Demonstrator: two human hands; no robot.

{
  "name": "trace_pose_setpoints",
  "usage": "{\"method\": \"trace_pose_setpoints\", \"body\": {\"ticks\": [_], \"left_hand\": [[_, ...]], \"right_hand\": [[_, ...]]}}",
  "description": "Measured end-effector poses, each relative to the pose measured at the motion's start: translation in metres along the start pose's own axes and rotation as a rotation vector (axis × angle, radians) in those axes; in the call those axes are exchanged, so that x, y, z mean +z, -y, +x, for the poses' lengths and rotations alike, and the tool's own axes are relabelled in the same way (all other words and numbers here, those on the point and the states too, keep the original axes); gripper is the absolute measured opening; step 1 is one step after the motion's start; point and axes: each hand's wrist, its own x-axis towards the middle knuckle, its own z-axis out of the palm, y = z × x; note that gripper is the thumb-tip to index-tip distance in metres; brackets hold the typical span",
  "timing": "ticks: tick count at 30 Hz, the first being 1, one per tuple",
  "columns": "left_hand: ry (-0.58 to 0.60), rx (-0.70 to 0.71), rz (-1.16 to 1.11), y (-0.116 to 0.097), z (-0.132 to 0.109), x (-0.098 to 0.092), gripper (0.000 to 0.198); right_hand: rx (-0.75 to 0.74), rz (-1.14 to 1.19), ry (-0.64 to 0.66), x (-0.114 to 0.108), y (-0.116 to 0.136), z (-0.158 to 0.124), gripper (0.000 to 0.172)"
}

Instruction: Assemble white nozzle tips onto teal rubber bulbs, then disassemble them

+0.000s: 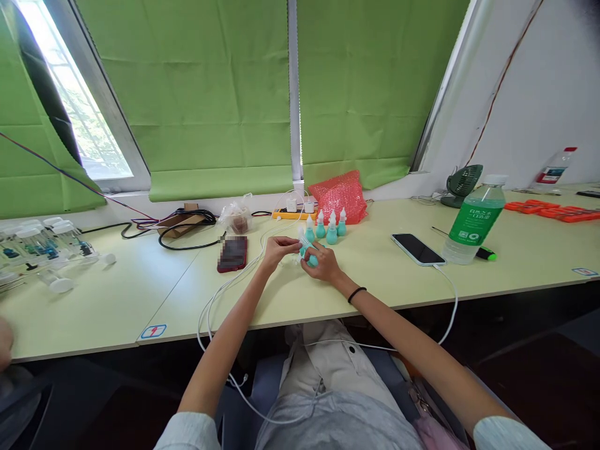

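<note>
Indoors: pale desk [375,281], green blinds [210,94], teal bottle [312,261] perhaps.

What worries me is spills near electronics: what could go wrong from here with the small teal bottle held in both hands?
The small teal squeeze bottle with a white nozzle is pinched between the left hand and right hand; a squeeze might squirt any contents toward the dark red phone.
The upright teal bottles stand just behind the hands; a nudge could topple them.
The white cable loops off the table edge near the left arm; a snag could drag it.
</note>
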Motion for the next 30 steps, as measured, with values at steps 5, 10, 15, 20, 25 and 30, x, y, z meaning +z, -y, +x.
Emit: {"method": "trace_pose_setpoints", "body": {"ticks": [5,10,15,20,25,30], "left_hand": [[0.006,0.022,0.06,0.0,0.0,-0.002,0.027],[0.006,0.057,0.144,0.0,0.0,-0.002,0.03],[-0.044,0.162,0.291,0.005,-0.001,0.005,0.019],[-0.119,0.304,0.427,0.013,-0.006,0.014,0.011],[-0.1,0.385,0.519,0.016,-0.007,0.016,0.01],[-0.081,0.437,0.58,0.016,-0.005,0.014,0.012]], "right_hand": [[-0.01,0.022,0.009,-0.002,0.002,0.0,0.012],[-0.011,0.053,0.014,-0.005,0.002,0.0,0.013],[0.017,0.064,0.005,-0.004,0.0,0.0,0.014],[0.058,0.068,-0.021,0.0,-0.003,0.001,0.013],[0.077,0.077,-0.032,0.002,-0.003,0.003,0.012],[0.076,0.08,-0.026,0.0,-0.004,0.002,0.013]]}}
